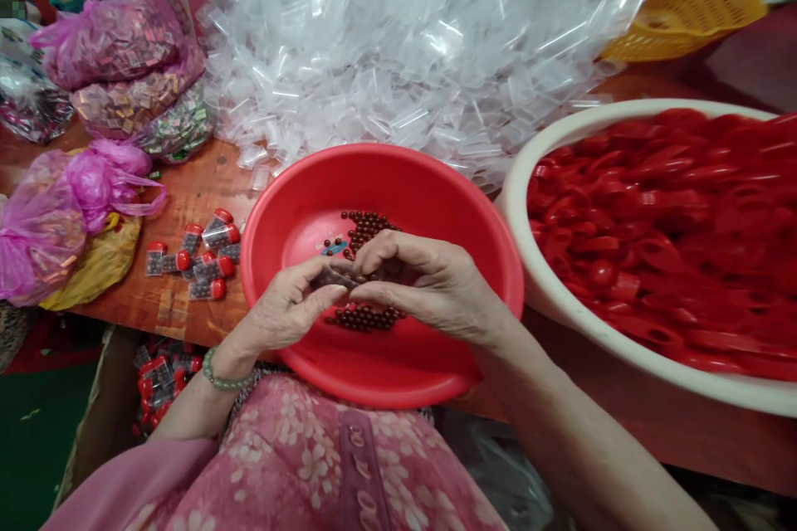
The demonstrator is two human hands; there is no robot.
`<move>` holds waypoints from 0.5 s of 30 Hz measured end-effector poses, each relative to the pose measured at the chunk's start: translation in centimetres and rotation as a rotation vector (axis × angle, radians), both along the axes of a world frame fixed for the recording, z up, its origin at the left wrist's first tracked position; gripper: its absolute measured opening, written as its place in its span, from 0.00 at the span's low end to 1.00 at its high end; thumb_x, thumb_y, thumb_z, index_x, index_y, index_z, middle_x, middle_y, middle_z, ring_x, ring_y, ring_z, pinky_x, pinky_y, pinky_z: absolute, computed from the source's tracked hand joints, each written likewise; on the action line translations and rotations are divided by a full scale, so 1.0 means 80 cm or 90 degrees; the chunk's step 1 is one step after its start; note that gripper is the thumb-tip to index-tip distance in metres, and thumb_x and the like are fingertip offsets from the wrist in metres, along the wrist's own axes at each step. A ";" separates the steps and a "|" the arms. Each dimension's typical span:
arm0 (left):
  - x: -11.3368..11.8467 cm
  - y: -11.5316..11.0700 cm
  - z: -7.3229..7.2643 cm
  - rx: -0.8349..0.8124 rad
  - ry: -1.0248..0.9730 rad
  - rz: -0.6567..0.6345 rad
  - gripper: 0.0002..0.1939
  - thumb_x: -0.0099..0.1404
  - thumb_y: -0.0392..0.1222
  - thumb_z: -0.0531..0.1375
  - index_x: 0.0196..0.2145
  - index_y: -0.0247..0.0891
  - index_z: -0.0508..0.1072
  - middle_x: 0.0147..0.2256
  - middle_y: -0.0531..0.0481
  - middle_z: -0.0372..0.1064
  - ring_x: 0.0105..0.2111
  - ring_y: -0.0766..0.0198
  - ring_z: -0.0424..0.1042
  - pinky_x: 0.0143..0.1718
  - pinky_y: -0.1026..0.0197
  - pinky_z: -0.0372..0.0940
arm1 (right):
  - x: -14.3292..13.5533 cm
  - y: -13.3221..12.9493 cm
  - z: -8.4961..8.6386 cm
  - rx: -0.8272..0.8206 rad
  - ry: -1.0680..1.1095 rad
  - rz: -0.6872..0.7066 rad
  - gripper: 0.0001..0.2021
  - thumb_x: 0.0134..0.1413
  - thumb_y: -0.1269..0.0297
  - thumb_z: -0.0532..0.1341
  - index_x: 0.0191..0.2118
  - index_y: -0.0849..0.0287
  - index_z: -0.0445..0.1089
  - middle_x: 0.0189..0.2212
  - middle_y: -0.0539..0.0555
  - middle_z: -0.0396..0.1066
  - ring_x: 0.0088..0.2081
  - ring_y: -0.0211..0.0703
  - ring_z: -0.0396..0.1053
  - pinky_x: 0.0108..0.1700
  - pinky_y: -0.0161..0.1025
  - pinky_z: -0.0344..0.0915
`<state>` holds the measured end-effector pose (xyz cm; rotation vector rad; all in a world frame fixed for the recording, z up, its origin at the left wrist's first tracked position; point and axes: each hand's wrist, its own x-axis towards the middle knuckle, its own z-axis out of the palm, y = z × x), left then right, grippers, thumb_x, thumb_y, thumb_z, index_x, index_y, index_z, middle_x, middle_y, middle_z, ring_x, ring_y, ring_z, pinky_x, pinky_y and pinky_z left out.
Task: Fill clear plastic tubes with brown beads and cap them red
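Over a red basin, my two hands meet in the middle. My left hand pinches a small clear container between thumb and fingers. Against its right end, my right hand has its fingers curled together, with some dark beads partly visible among them. Brown beads lie in the basin below and behind my hands. Part of the container is hidden by my fingers.
Small red-capped containers lie left of the basin, with more in a box below. Clear plastic tubes are heaped behind. A white tub of red pieces stands right, a yellow basket back right, and pink bags back left.
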<state>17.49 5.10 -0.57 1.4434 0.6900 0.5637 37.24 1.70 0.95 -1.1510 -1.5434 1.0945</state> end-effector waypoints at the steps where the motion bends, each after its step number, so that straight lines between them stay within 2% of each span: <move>1: 0.000 0.000 -0.001 -0.018 -0.005 0.009 0.15 0.69 0.45 0.58 0.49 0.37 0.73 0.40 0.46 0.74 0.38 0.64 0.74 0.44 0.61 0.70 | 0.000 -0.001 -0.002 -0.016 0.010 -0.011 0.13 0.52 0.56 0.69 0.30 0.58 0.69 0.24 0.48 0.70 0.25 0.33 0.65 0.26 0.32 0.62; 4: 0.001 0.002 -0.002 -0.054 -0.025 0.017 0.15 0.67 0.46 0.60 0.47 0.36 0.74 0.37 0.47 0.73 0.37 0.65 0.72 0.43 0.62 0.69 | -0.001 -0.003 -0.004 -0.023 0.013 -0.014 0.11 0.53 0.57 0.69 0.34 0.58 0.72 0.25 0.48 0.71 0.24 0.33 0.66 0.25 0.31 0.62; 8: 0.001 0.004 -0.003 -0.078 -0.025 0.024 0.16 0.65 0.48 0.62 0.45 0.34 0.74 0.36 0.48 0.72 0.36 0.66 0.70 0.42 0.63 0.67 | -0.002 0.001 -0.003 0.049 -0.042 0.023 0.05 0.56 0.63 0.67 0.37 0.58 0.75 0.32 0.52 0.77 0.32 0.36 0.73 0.35 0.34 0.69; 11: 0.002 0.004 -0.002 -0.090 -0.034 0.026 0.13 0.65 0.46 0.63 0.43 0.35 0.74 0.35 0.50 0.71 0.35 0.67 0.69 0.41 0.64 0.66 | -0.003 0.002 -0.002 0.075 -0.050 0.008 0.02 0.55 0.66 0.67 0.34 0.57 0.75 0.29 0.50 0.76 0.29 0.35 0.72 0.33 0.32 0.68; 15: 0.003 0.004 -0.001 -0.110 -0.082 0.008 0.09 0.65 0.44 0.63 0.39 0.36 0.74 0.35 0.51 0.71 0.35 0.69 0.70 0.42 0.65 0.67 | -0.003 -0.003 -0.004 0.066 -0.013 -0.020 0.04 0.54 0.65 0.68 0.31 0.56 0.73 0.26 0.48 0.74 0.26 0.32 0.69 0.28 0.31 0.65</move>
